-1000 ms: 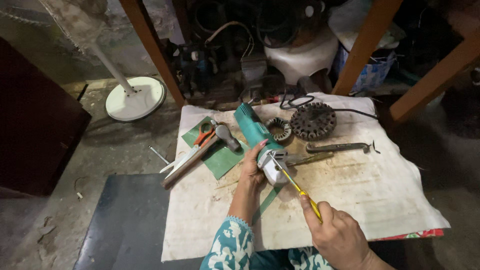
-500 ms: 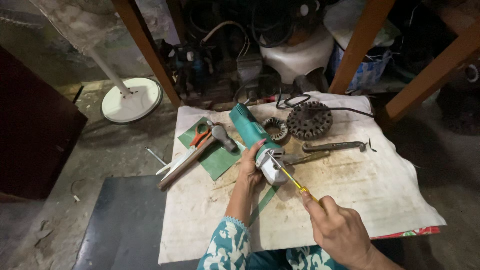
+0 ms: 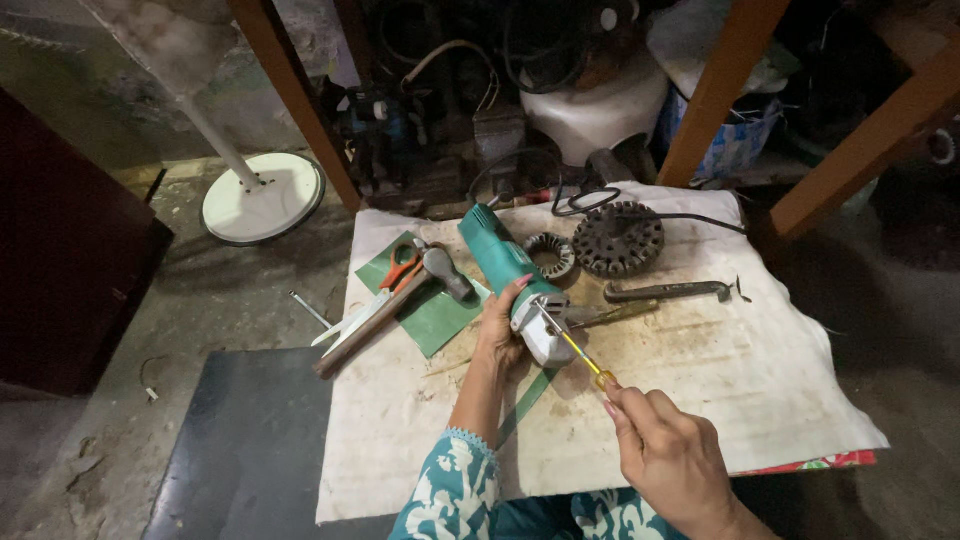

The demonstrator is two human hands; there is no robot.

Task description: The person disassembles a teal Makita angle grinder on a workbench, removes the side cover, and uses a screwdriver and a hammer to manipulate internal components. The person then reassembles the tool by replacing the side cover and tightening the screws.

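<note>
screwdriver stays at the grinder head, barely shifted

left hand (image 3: 500,335) still wraps the green angle grinder (image 3: 510,270) on the bench (image 3: 720,390); right hand (image 3: 670,455) keeps gripping the yellow screwdriver (image 3: 580,358), tip at its grey head.

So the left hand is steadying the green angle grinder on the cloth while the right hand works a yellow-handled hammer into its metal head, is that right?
Not quite. The right hand holds a yellow-handled screwdriver, not a hammer; the hammer lies untouched to the left, beside the scissors. The rest stands: the left hand steadies the green angle grinder on the cloth, as the head view shows.
</note>
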